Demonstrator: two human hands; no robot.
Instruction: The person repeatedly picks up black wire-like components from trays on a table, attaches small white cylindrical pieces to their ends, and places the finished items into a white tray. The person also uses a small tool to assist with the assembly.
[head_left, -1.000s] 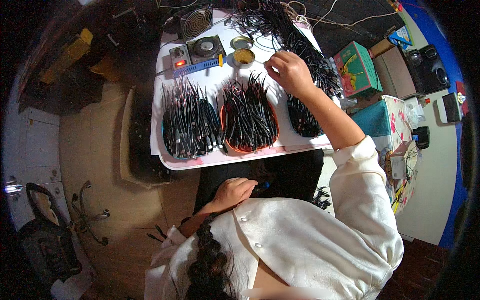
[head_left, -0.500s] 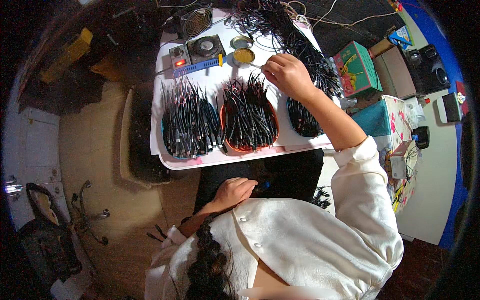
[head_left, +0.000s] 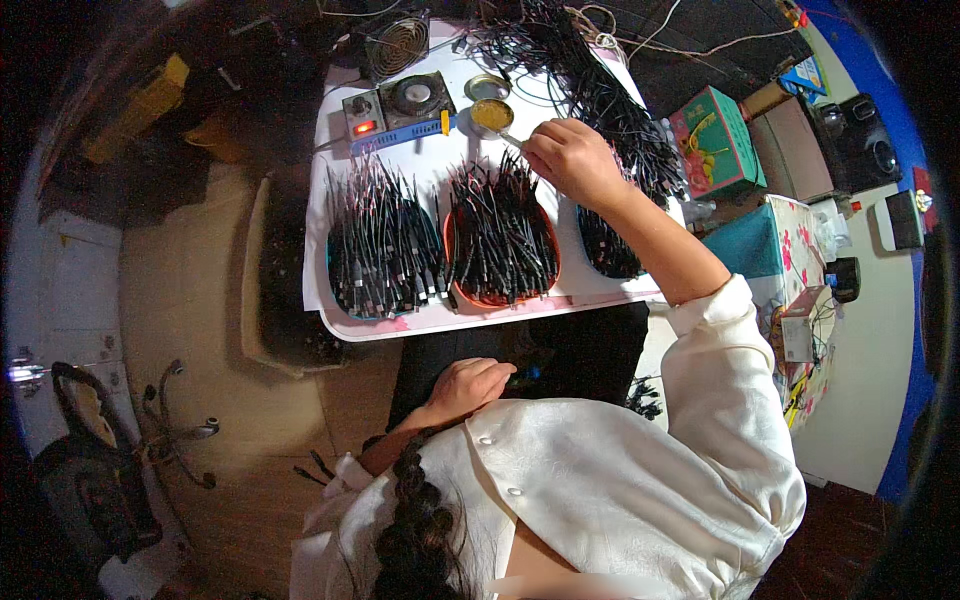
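Note:
My right hand (head_left: 572,158) reaches over the table, fingers pinched on a thin metal tool (head_left: 511,139). The tool's far end meets the rim of a round tin (head_left: 492,116) of yellowish material; whether it dips in is too small to tell. Behind the tin lies a shiny round lid (head_left: 488,87). Bundles of black cables stand in a blue basket (head_left: 333,285) at the left and a red basket (head_left: 554,245) in the middle. Partly behind my right forearm is another cable bundle (head_left: 608,248). My left hand (head_left: 468,385) rests on my lap, fingers loosely extended, with nothing visible in it.
Left of the tin stands a metal device (head_left: 414,95) with a round top and a lit red switch, a blue strip (head_left: 402,134) before it. A fan (head_left: 397,48) is behind. Loose black cables (head_left: 600,95) cover the far right. Beyond is a green box (head_left: 712,142).
My right hand has come slightly nearer to me, and more of the metal tool shows. My left hand stays on my lap. The whole view has shifted a little.

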